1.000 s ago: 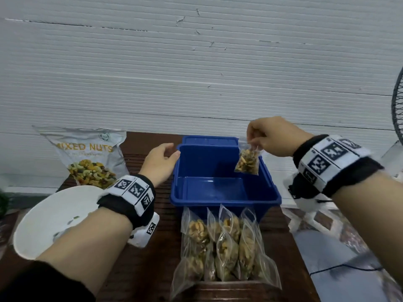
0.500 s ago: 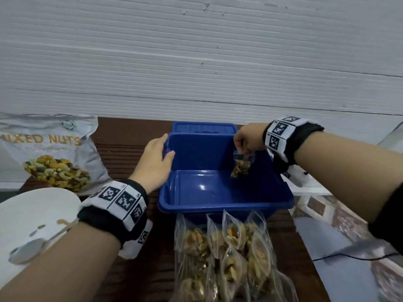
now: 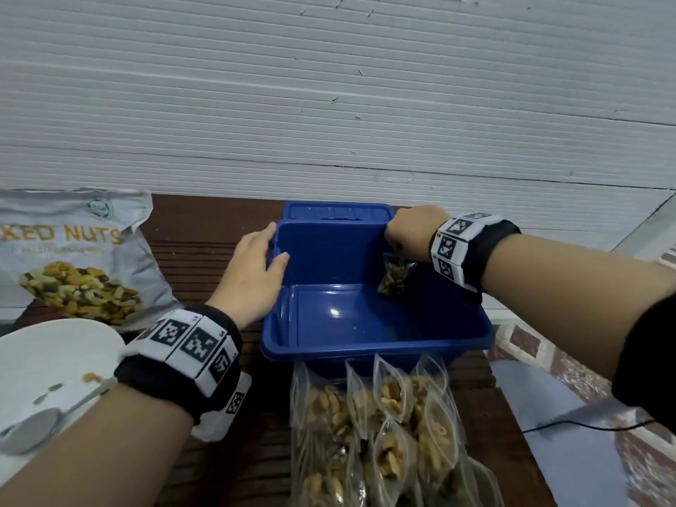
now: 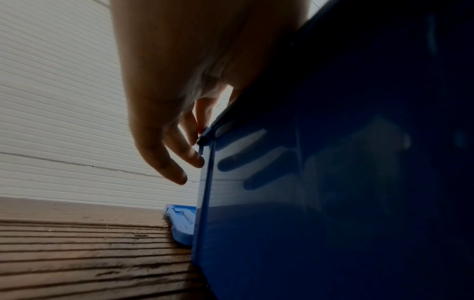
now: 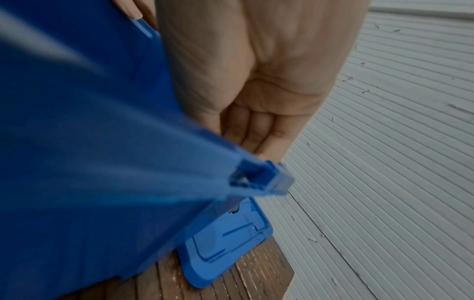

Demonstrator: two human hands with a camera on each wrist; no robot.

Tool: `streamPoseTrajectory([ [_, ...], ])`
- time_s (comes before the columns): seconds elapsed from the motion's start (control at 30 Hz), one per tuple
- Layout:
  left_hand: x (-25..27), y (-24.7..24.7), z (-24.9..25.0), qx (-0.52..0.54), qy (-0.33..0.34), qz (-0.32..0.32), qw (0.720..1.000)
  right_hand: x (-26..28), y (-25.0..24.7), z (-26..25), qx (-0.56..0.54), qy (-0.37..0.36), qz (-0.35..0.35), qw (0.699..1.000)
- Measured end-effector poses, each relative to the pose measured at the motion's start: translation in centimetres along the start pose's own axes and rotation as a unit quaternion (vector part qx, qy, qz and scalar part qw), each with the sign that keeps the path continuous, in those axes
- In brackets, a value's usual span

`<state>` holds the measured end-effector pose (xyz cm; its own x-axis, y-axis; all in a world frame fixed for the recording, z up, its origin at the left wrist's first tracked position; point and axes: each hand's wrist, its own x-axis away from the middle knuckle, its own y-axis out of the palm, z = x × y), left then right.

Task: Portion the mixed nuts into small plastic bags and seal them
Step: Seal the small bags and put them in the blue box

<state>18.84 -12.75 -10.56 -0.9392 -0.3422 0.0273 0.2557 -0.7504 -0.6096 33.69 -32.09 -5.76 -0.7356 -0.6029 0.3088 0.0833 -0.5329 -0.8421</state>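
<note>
A small clear bag of mixed nuts (image 3: 394, 275) hangs inside the blue plastic bin (image 3: 365, 345), near its right wall. My right hand (image 3: 409, 232) pinches the bag's top edge from above. My left hand (image 3: 256, 272) rests on the bin's left rim with fingers straight and the thumb inside the wall. In the left wrist view the fingers (image 4: 177, 162) lie against the bin's outer wall (image 4: 333, 182). In the right wrist view the bin's corner (image 5: 261, 180) hides the bag. Several filled small bags (image 3: 384, 433) lie in a pile in front of the bin.
The big Mixed Nuts pouch (image 3: 73, 258) leans at the back left. A white plate (image 3: 44, 360) with a spoon (image 3: 33, 429) and a few nuts sits at the left. The blue lid (image 3: 336, 212) lies behind the bin. The wooden table ends just right of the bin.
My right hand has carried the small bag down from above the bin's right rim into the bin. My left hand has settled onto the left rim.
</note>
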Motion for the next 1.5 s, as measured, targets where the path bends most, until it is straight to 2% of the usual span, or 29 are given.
streamPoseTrajectory([
  [0.13, 0.4, -0.2, 0.3, 0.002, 0.002, 0.008, 1.000, 0.5, -0.7, 0.6, -0.064, 0.000, 0.010, 0.998],
  [0.23, 1.0, -0.5, 0.8, 0.003, -0.002, 0.019, 1.000, 1.4, -1.7, 1.4, -0.165, 0.019, 0.013, 0.986],
  [0.37, 2.3, -1.2, 2.0, 0.014, -0.013, 0.047, 0.999, 4.1, -2.7, 1.7, -0.362, 0.026, 0.015, 0.932],
  [0.53, 5.0, -2.0, 4.0, -0.023, 0.051, 0.084, 0.995, 9.3, -4.1, 0.4, -0.465, -0.020, 0.025, 0.885],
  [0.63, 7.2, -1.8, 5.2, -0.027, 0.104, 0.076, 0.991, 12.9, -4.4, -1.5, -0.465, -0.056, 0.005, 0.883],
  [0.73, 9.2, -1.0, 6.2, -0.027, 0.133, 0.025, 0.990, 15.7, -3.8, -3.8, -0.434, -0.065, -0.022, 0.898],
  [0.83, 10.6, -0.5, 6.8, -0.049, 0.169, -0.083, 0.981, 17.3, -2.8, -5.1, -0.429, -0.021, -0.010, 0.903],
  [0.9, 11.2, -0.3, 6.9, -0.094, 0.191, -0.164, 0.963, 18.1, -2.2, -5.5, -0.431, 0.014, 0.011, 0.902],
  [1.0, 11.6, 0.2, 7.0, -0.163, 0.207, -0.207, 0.942, 19.1, -1.2, -5.8, -0.455, 0.052, 0.045, 0.888],
  [1.13, 11.6, 1.0, 7.0, -0.199, 0.231, -0.192, 0.933, 19.5, -0.1, -6.4, -0.503, 0.063, 0.078, 0.859],
  [1.4, 11.4, 1.8, 6.8, -0.148, 0.246, -0.152, 0.946, 19.4, 1.2, -6.9, -0.512, 0.061, 0.114, 0.849],
  [1.5, 11.4, 1.7, 6.8, -0.076, 0.226, -0.113, 0.965, 19.7, 1.1, -6.9, -0.557, 0.058, 0.141, 0.816],
])
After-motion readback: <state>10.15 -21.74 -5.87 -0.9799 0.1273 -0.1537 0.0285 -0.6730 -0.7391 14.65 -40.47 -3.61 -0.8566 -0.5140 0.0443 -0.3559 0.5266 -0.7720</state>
